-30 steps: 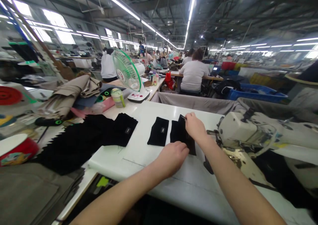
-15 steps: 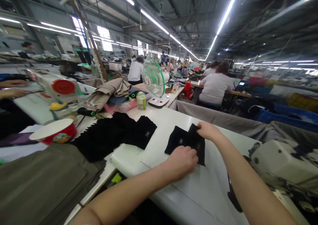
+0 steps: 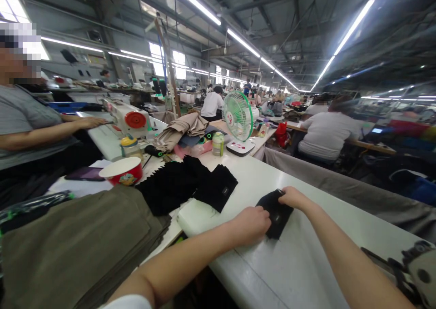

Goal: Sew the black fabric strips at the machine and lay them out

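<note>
A small black fabric piece [image 3: 277, 213] with a tiny label lies over the white table [image 3: 235, 261], between my hands. My left hand [image 3: 254, 225] has its fingers closed on the left edge of that piece. At the upper right corner, my right hand [image 3: 293, 197] pinches the fabric between thumb and fingers. To the left rests a pile of black fabric pieces [image 3: 177, 181] with jagged edges; the top one [image 3: 218, 188] carries a small label.
Olive fabric [image 3: 78, 236] is stacked at the left, near a red and white bowl [image 3: 124, 170]. Behind stand a green fan [image 3: 238, 118], a bottle [image 3: 218, 144] and a sewing machine [image 3: 131, 118]. A machine part [image 3: 422, 268] is at right. Another person [image 3: 27, 122] sits at left.
The view has swung left, bringing the person at left into sight. The small black piece, earlier spread out wider, is now narrower, and my left hand has moved to its left edge.
</note>
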`<action>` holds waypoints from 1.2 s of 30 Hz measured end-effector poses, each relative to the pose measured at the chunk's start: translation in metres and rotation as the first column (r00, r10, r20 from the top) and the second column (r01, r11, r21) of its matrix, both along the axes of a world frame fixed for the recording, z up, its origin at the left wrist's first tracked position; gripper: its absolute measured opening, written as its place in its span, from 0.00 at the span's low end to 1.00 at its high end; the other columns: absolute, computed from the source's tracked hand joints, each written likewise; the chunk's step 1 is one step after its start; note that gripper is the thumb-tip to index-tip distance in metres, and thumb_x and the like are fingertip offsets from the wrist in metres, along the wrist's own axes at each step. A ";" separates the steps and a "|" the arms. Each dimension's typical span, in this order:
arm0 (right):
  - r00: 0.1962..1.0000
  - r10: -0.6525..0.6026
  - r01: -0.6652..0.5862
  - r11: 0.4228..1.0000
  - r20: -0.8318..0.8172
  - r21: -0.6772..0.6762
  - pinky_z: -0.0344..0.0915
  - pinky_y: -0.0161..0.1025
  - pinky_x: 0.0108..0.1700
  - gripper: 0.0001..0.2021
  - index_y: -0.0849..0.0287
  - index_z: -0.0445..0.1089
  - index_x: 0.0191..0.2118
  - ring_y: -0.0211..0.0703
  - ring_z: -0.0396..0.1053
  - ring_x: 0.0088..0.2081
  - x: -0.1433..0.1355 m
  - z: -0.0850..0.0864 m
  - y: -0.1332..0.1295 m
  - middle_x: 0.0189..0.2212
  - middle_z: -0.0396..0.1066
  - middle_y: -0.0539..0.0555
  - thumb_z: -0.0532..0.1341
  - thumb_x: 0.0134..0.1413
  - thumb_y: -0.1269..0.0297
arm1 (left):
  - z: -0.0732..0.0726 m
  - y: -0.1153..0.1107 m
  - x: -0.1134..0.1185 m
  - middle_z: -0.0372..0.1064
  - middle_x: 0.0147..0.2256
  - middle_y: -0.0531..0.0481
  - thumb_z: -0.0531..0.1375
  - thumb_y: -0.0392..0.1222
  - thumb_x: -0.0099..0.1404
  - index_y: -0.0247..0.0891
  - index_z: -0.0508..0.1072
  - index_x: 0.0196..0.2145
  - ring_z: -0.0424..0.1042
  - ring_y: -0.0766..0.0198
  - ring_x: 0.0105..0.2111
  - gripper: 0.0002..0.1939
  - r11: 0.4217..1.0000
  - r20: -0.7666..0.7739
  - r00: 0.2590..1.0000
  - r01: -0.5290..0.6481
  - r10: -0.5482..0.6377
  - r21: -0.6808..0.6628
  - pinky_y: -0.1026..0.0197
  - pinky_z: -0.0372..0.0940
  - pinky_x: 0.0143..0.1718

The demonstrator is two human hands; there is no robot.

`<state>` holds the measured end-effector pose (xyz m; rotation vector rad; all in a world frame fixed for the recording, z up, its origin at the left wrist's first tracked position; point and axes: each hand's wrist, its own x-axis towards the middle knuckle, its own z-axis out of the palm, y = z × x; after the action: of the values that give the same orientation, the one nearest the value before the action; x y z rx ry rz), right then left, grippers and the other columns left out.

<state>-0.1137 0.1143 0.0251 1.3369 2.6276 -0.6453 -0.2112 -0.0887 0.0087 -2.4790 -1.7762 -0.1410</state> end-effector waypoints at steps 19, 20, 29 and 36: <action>0.879 0.185 -0.333 0.898 -0.439 -0.289 0.74 0.43 0.40 0.16 0.60 0.68 0.54 0.43 0.73 0.41 -0.170 0.001 -0.059 0.47 0.72 0.55 0.63 0.66 0.60 | 0.009 -0.099 -0.117 0.75 0.37 0.45 0.54 0.47 0.73 0.37 0.76 0.30 0.73 0.55 0.41 0.18 0.716 0.384 0.712 -0.679 0.589 0.161 0.52 0.68 0.45; 0.881 0.191 -0.348 0.882 -0.434 -0.318 0.74 0.42 0.39 0.15 0.60 0.68 0.54 0.42 0.73 0.39 -0.170 0.000 -0.057 0.46 0.72 0.55 0.62 0.66 0.59 | 0.005 -0.098 -0.122 0.75 0.39 0.43 0.55 0.46 0.72 0.37 0.76 0.32 0.73 0.54 0.41 0.15 0.648 0.396 0.662 -0.737 0.636 0.192 0.52 0.68 0.45; 0.845 0.191 -0.419 0.818 -0.500 -0.395 0.72 0.38 0.34 0.10 0.62 0.71 0.45 0.38 0.72 0.33 -0.147 -0.017 -0.058 0.38 0.72 0.52 0.63 0.65 0.61 | -0.016 -0.109 -0.135 0.72 0.53 0.32 0.64 0.47 0.60 0.31 0.63 0.61 0.73 0.44 0.53 0.34 0.522 0.402 0.498 -0.851 0.769 0.057 0.48 0.68 0.52; 0.623 0.182 -0.453 0.877 -0.761 -0.161 0.65 0.35 0.32 0.20 0.58 0.71 0.48 0.33 0.63 0.27 -0.079 -0.014 -0.089 0.37 0.71 0.48 0.67 0.46 0.72 | 0.020 -0.113 -0.115 0.60 0.64 0.32 0.69 0.48 0.51 0.34 0.45 0.71 0.63 0.45 0.63 0.57 0.582 0.513 0.399 -0.769 0.760 -0.265 0.48 0.58 0.63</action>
<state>-0.1931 0.0257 0.0112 0.4970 2.9656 -1.7786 -0.3264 -0.2021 0.0287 -1.3493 -2.9469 -0.9080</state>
